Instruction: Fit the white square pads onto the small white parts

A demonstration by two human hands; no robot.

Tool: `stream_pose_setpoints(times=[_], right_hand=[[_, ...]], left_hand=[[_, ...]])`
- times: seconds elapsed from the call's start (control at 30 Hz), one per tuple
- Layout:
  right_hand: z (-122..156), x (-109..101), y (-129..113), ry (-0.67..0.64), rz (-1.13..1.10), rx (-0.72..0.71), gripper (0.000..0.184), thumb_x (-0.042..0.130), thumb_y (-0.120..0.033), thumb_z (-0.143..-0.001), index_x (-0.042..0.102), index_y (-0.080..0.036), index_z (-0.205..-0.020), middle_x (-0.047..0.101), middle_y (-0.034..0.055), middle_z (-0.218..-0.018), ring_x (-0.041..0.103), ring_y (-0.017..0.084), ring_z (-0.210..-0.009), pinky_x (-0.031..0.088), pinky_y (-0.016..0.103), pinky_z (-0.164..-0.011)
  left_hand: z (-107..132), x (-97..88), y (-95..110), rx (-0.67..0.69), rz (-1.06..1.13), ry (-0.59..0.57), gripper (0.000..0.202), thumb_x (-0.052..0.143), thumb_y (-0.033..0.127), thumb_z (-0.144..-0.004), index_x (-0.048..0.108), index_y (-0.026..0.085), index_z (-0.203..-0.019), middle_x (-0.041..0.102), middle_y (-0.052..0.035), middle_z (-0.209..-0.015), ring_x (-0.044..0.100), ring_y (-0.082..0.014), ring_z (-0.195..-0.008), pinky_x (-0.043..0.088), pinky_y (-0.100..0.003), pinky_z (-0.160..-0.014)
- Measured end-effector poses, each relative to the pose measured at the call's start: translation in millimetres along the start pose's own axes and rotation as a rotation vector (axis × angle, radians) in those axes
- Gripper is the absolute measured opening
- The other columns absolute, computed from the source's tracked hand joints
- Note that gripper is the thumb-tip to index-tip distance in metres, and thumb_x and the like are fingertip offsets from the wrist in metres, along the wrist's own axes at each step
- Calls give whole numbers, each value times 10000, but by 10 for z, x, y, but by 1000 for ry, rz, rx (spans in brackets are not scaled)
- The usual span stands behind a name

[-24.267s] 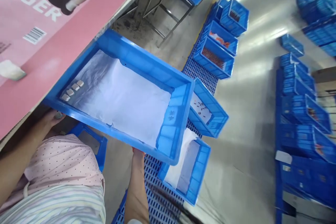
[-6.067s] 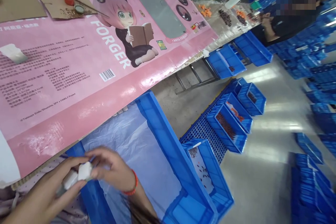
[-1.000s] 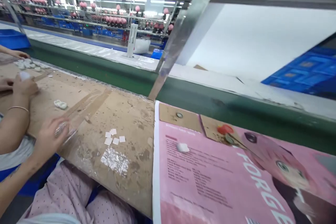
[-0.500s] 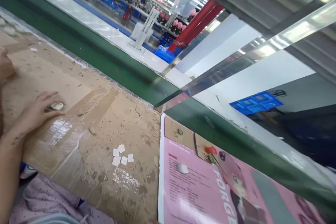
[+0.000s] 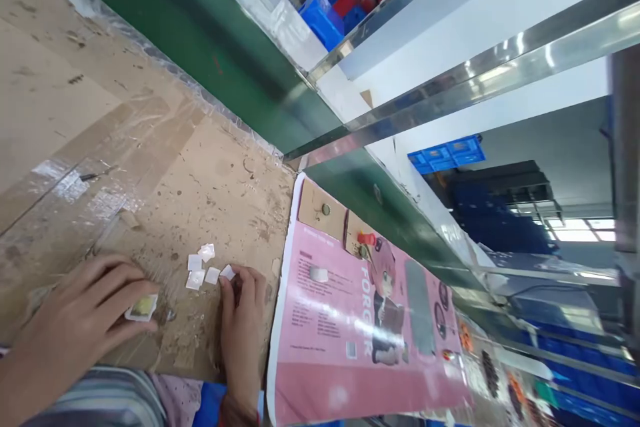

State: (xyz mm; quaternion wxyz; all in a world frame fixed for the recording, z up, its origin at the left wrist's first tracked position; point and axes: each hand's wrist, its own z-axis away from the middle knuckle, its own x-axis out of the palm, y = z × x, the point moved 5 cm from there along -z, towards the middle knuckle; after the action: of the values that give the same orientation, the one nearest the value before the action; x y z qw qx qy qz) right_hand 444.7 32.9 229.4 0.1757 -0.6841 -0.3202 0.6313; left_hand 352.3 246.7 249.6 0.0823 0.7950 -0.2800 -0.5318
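A brown, stained counter (image 5: pixel 225 180) is seen from above, with two bare hands set low over it. By the left hand (image 5: pixel 90 310), a small pale part (image 5: pixel 142 307) with a yellowish face is held between thumb and fingers, just above or on the counter; which cannot be told. The right hand (image 5: pixel 245 327) is narrowed, thumb and forefinger close together at a white square (image 5: pixel 227 272); whether it is gripped or only touched is unclear. Four other squares (image 5: pixel 195 279) are grouped just left of it, between the hands. To the right, the counter is covered by a pink poster (image 5: pixel 320 373), on which a white piece (image 5: pixel 319 274), two cardboard sheets (image 5: pixel 313 205) and a red cup (image 5: pixel 367 239) are laid. Behind, a green strip (image 5: pixel 250 73) is crossed by a metal post (image 5: pixel 400 110).
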Motion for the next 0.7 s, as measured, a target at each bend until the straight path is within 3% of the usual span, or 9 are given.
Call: stream_pose_setpoints(times=[0.1, 0.17, 0.23, 0.33, 0.4, 0.47, 0.57, 0.63, 0.7], right_hand=[[-37, -67, 3, -39, -102, 95, 262, 606, -456, -1022, 719, -227, -961, 718, 59, -955, 686, 204, -869, 577, 353, -810], [-4, -97, -24, -36, -165, 138, 256, 639, -444, -1000, 714, -223, -896, 723, 32, -859, 686, 180, -781, 569, 309, -733], [109, -94, -50, -1, -377, 253, 269, 706, -477, -962, 732, -224, -875, 741, 14, -794, 697, 161, -708, 567, 270, -661], [408, 44, -129, -54, -888, 550, 282, 825, -527, -873, 806, -253, -936, 777, -3, -766, 702, 139, -612, 576, 237, -586], [603, 126, -246, -178, -1042, 650, 255, 838, -526, -867, 844, -299, -984, 786, -10, -795, 707, 131, -614, 585, 231, -581], [723, 121, -372, -291, -997, 559, 167, 829, -466, -895, 857, -343, -1006, 794, -9, -855, 732, 136, -689, 600, 234, -635], [830, 57, -526, -358, -813, 273, 125, 795, -349, -943, 845, -375, -1053, 819, -12, -945, 768, 149, -835, 613, 245, -774], [907, 50, -529, -283, -747, 259, 184, 793, -371, -949, 816, -361, -1131, 822, -16, -928, 768, 148, -835, 615, 244, -793], [985, 74, -496, -153, -727, 323, 200, 813, -442, -923, 809, -315, -1077, 802, -13, -863, 750, 150, -773, 613, 244, -743]], left_hand=[[-4, 186, 23, -83, -39, -67, 262, 435, 354, -1115, 637, 187, -1106, 659, -67, -1025, 534, -295, -1042, 413, -451, -929], [5, 185, 30, -111, -47, -72, 329, 410, 421, -1113, 607, 174, -1206, 618, -88, -1090, 522, -298, -1063, 411, -454, -934], [27, 124, 82, -148, 0, -56, 394, 436, 485, -1098, 575, 177, -1302, 593, -96, -1177, 525, -290, -1115, 411, -442, -980], [91, 8, 235, -251, 205, 9, 332, 472, 468, -1103, 573, 245, -1329, 589, -48, -1211, 562, -201, -1161, 435, -313, -1069], [148, -24, 322, -348, 343, 27, 301, 435, 467, -1119, 575, 307, -1333, 618, -2, -1192, 618, -117, -1116, 463, -167, -1060], [198, -11, 375, -404, 438, -14, 290, 435, 484, -1119, 574, 351, -1337, 660, 42, -1148, 683, -51, -1004, 480, -58, -1001], [259, -3, 383, -406, 527, -49, 235, 518, 443, -1101, 622, 380, -1302, 724, 84, -1031, 740, -10, -867, 494, 8, -917], [318, -15, 353, -438, 589, -13, 216, 548, 432, -1087, 682, 403, -1254, 754, 87, -962, 764, -21, -835, 529, 3, -852], [413, 2, 319, -543, 685, 25, 183, 594, 453, -1058, 748, 410, -1147, 755, 75, -879, 770, -50, -756, 573, -30, -757]])
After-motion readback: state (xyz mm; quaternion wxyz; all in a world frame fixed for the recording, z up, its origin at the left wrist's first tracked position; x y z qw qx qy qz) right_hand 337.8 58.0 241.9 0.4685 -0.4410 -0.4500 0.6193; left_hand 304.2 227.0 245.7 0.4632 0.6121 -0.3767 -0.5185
